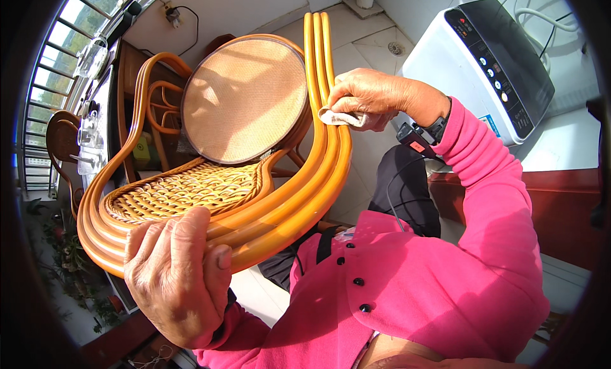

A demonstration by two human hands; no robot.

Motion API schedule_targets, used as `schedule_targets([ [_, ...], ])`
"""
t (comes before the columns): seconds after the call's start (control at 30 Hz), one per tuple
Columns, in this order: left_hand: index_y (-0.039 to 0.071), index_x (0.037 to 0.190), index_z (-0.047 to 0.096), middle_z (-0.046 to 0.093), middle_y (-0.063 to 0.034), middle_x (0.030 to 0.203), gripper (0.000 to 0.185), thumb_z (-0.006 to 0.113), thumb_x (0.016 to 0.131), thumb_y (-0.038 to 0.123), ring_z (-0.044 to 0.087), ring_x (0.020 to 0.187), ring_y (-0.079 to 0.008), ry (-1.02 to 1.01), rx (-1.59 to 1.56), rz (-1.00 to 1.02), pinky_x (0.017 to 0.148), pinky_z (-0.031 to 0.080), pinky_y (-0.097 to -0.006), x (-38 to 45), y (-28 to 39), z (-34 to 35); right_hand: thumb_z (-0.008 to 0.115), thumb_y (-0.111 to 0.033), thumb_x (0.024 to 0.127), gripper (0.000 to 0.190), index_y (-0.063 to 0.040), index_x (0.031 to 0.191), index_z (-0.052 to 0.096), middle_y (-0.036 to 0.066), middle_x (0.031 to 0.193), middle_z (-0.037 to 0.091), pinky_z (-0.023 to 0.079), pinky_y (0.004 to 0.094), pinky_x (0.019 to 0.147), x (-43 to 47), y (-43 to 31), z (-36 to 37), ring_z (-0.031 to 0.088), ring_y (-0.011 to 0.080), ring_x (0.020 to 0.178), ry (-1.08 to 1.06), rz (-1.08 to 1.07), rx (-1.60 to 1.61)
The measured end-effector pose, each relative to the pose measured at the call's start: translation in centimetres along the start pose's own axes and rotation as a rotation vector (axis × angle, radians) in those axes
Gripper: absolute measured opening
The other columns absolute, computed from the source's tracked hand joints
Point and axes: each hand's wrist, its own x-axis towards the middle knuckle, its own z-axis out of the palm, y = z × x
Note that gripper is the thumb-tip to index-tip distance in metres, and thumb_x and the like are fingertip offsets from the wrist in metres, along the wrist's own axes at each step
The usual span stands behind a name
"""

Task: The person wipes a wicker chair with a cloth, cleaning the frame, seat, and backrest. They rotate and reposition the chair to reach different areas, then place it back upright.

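A rattan armchair (286,192) with a curved frame of several glossy orange-brown poles stands tilted before me. Its woven back panel (186,187) is nearest, and a round padded seat (246,99) covered in beige fabric lies beyond. My left hand (179,273) grips the top rail of the frame, thumb on the near side. In my right hand (367,94) is a pale cloth (351,118), pressed against the poles of the right armrest. Part of the cloth is hidden under the fingers.
A white washing machine (429,73) with a dark lid stands at the upper right. On the left, a table (112,111) holds glassware beside a barred window. A floor drain (395,48) shows at the top, and a reddish wooden piece (563,197) lies to the right.
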Motion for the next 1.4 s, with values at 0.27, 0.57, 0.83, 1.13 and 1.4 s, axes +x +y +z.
schedule_targets([
  [0.27, -0.004, 0.100, 0.063, 0.062, -0.0138, 0.072, 0.030, 0.065, 0.082, 0.020, 0.062, 0.065, -0.0317, 0.071, -0.008, 0.010, 0.069, 0.047, -0.0398, -0.2, -0.3, 0.4, 0.068, -0.034, 0.094, 0.036, 0.001, 0.092, 0.068, 0.006, 0.074, 0.057, 0.046, 0.0292, 0.046, -3.1, -4.8, -0.8, 0.057, 0.0152, 0.058, -0.290, 0.235, 0.322],
  [0.57, -0.001, 0.116, 0.063, 0.066, -0.0142, 0.082, 0.038, 0.064, 0.078, 0.002, 0.065, 0.076, -0.0320, 0.195, -0.003, -0.067, 0.076, 0.049, -0.0404, -0.3, 0.5, 0.9, 0.068, -0.008, 0.088, 0.009, -0.001, 0.091, 0.071, 0.008, 0.083, 0.064, 0.049, 0.0315, 0.068, -5.2, -11.7, -1.1, 0.063, 0.0180, 0.077, -0.287, -0.338, 0.348],
  [0.83, -0.003, 0.137, 0.050, 0.058, -0.0204, 0.133, 0.043, 0.050, 0.095, 0.005, 0.058, 0.121, -0.0347, 0.520, -0.098, -0.126, 0.103, 0.043, -0.0408, -0.7, 0.2, 1.9, 0.060, -0.018, 0.091, 0.022, -0.003, 0.101, 0.070, 0.014, 0.092, 0.066, 0.050, 0.0370, 0.077, 0.3, -19.8, 0.5, 0.065, 0.0288, 0.085, -0.199, -0.843, 0.132],
  [1.13, -0.002, 0.137, 0.051, 0.061, -0.0205, 0.129, 0.044, 0.053, 0.092, 0.002, 0.061, 0.117, -0.0353, 0.459, -0.012, -0.105, 0.099, 0.046, -0.0408, -0.9, 0.0, 1.8, 0.058, -0.022, 0.093, 0.023, -0.006, 0.102, 0.071, 0.011, 0.087, 0.070, 0.050, 0.0364, 0.072, -2.4, -15.1, 0.1, 0.065, 0.0250, 0.078, -0.204, -0.666, 0.115],
  [1.4, -0.005, 0.134, 0.053, 0.063, -0.0218, 0.126, 0.040, 0.049, 0.094, 0.002, 0.064, 0.114, -0.0337, 0.461, -0.029, -0.143, 0.099, 0.047, -0.0388, -0.8, 0.3, 2.0, 0.063, -0.027, 0.091, 0.024, -0.005, 0.097, 0.072, 0.016, 0.083, 0.070, 0.052, 0.0381, 0.073, -3.7, -6.9, -1.6, 0.066, 0.0324, 0.079, -0.205, -0.152, -0.039],
])
